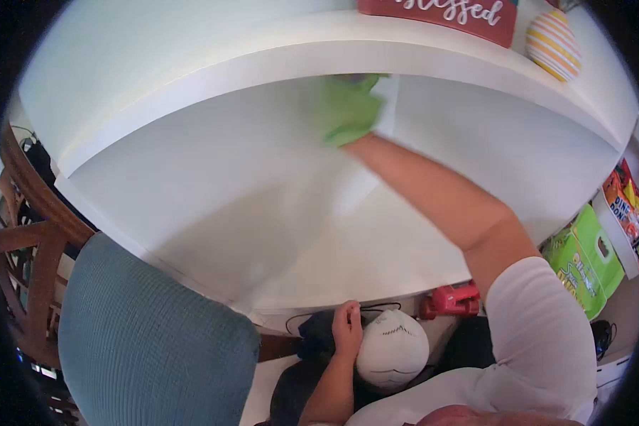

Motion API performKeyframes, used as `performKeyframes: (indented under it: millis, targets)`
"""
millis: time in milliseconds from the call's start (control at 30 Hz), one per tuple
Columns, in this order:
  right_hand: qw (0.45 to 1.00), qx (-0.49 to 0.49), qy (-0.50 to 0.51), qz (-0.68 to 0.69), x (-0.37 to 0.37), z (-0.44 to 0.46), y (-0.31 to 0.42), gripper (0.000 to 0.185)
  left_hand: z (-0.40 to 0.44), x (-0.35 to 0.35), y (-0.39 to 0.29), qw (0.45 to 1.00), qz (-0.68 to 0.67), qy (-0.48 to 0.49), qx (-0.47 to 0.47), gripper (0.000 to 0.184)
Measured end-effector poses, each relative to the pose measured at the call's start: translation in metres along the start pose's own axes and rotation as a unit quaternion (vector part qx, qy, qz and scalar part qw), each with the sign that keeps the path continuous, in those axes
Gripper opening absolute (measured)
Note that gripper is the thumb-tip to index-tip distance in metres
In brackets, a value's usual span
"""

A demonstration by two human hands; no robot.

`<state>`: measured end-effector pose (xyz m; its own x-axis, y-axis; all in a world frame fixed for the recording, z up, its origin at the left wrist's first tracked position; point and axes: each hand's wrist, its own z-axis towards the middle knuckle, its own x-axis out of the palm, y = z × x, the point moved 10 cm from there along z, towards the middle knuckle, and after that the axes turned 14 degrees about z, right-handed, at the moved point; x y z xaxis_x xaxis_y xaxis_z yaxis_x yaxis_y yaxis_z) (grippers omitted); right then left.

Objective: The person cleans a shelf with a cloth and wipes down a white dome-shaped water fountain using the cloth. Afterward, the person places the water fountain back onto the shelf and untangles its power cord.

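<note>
My right hand [349, 110] reaches up inside a white shelf unit [213, 213], just under its thick upper board. A bright green cloth or glove covers the hand, blurred by motion, and its fingers are hidden. A small dark patch shows at the top of the green, partly cut off by the board. Low in front of me, my left hand [346, 328] is bare, its fingers curled in and nothing visible in them. Beside it is a white rounded thing [392, 351] with dark zigzag marks.
On the upper board stand a red sign [447, 21] with white lettering and a striped egg ornament [554, 46]. A teal-covered chair [156, 334] is at left. Near the unit's base lies a red object [451, 301]; at right are a green bag [586, 263] and snack packets [623, 202].
</note>
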<state>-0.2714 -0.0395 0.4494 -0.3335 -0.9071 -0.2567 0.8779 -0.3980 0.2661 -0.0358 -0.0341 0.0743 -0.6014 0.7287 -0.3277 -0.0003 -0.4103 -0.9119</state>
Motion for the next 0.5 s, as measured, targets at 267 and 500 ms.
performKeyframes:
  millis: [267, 500]
  targets:
    - [0.99, -0.101, 0.019, -0.094, 0.091, 0.046, -0.169, 0.052, 0.004, 0.006, 0.001, 0.997, -0.055, 0.041, -0.044, 0.02]
    - [0.902, 0.205, -0.209, 0.319, 0.009, 0.014, -0.238, 0.045, 0.009, 0.01, -0.004, 0.986, -0.143, 0.031, -0.075, 0.018]
